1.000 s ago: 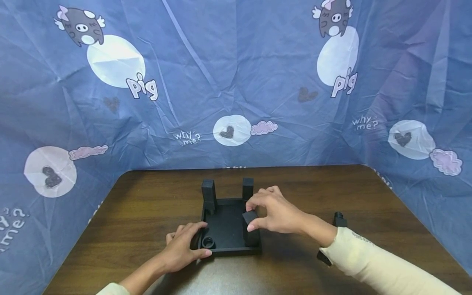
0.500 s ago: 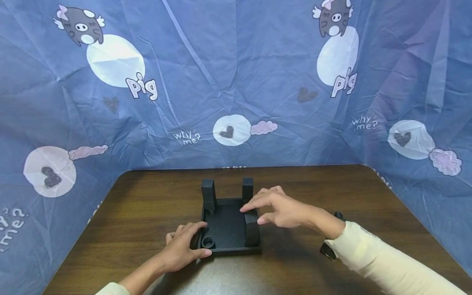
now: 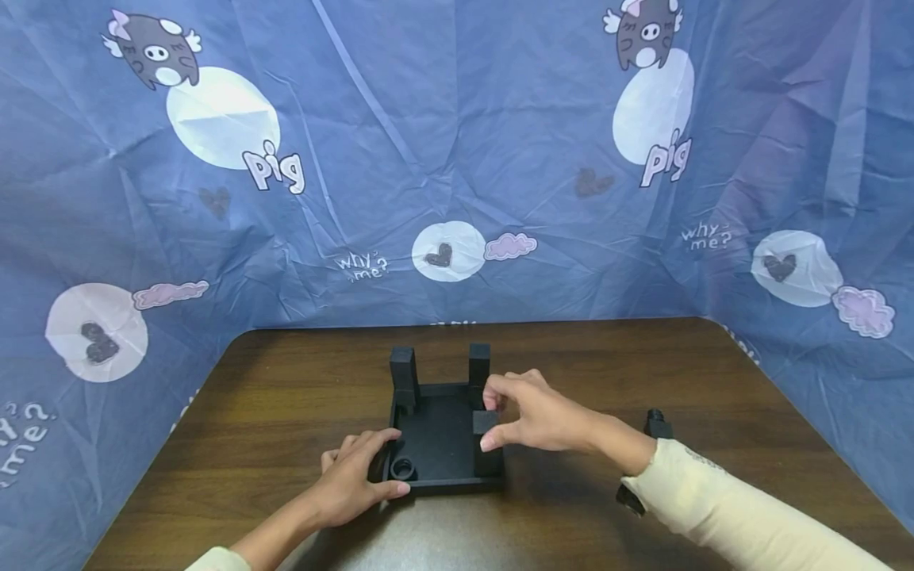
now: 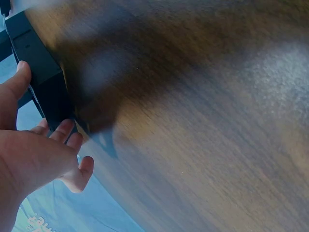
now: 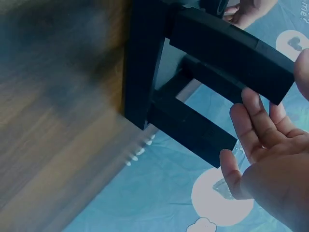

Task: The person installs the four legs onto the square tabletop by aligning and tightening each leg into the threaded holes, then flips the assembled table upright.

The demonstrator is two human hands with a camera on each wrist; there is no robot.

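A square black tabletop (image 3: pixel 439 448) with a raised rim lies underside up on the table, like a small toy table. Black square legs stand at three corners: the back left leg (image 3: pixel 404 377), the back right leg (image 3: pixel 479 369) and the front right leg (image 3: pixel 487 456). At the front left corner shows a bare round socket (image 3: pixel 403 469). My left hand (image 3: pixel 350 480) holds that corner, thumb at the front edge and fingers along the left side. With thumb and fingers, my right hand (image 3: pixel 535 416) grips the top of the front right leg, also seen in the right wrist view.
A loose black leg (image 3: pixel 657 424) with a threaded end lies on the wooden table (image 3: pixel 300 381) to the right, partly hidden under my right sleeve (image 3: pixel 714 492). A blue printed cloth (image 3: pixel 457 159) hangs behind the table and along its sides.
My right hand loosened and spread its fingers over the front right leg, then closed on its top again. That leg has turned and now faces squarely forward. My left hand stays put.
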